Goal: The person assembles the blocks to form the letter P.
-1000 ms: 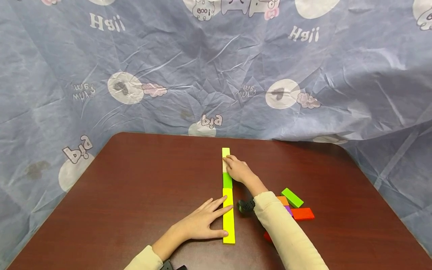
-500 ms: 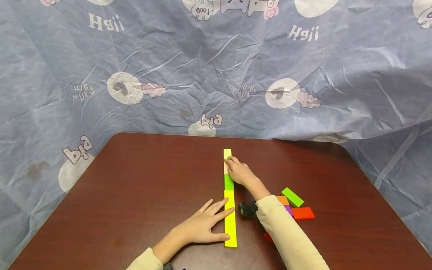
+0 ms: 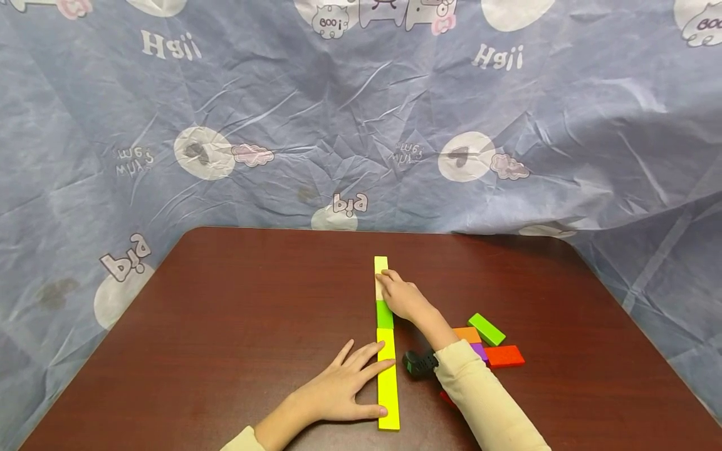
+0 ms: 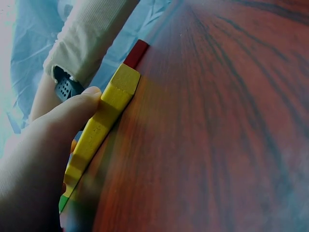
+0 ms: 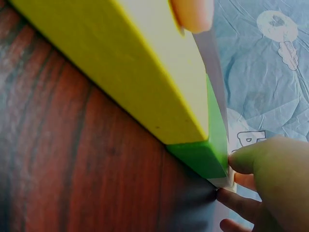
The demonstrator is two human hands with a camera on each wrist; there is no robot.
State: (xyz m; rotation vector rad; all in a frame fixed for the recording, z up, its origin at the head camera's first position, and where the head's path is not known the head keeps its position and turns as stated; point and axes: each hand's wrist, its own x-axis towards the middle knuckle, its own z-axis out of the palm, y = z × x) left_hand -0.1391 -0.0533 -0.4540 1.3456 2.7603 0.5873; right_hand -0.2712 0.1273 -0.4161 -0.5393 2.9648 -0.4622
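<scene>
A straight row of wooden blocks runs away from me on the table (image 3: 271,326): a long yellow block (image 3: 389,394) nearest, a green block (image 3: 385,315) beyond it, and a pale yellow block (image 3: 380,262) at the far end. My left hand (image 3: 333,388) lies with spread, fairly straight fingers, its thumb and two fingertips touching the yellow block. My right hand (image 3: 405,297) pinches the pale block near its join with the green one. In the right wrist view, the thumb and fingers (image 5: 241,205) sit on different sides of it.
Loose blocks lie right of the row: orange (image 3: 467,334), purple (image 3: 479,351), light green (image 3: 486,329) and red (image 3: 504,356). Another red block (image 3: 447,398) is mostly hidden by the right sleeve. A black wrist device (image 3: 420,363) hangs at the right wrist. Patterned cloth (image 3: 316,113) hangs behind the table.
The row of blocks has slid toward me and slightly to the right, with both hands moving along on it. The loose blocks at the right stay put. The head view has shifted a little.
</scene>
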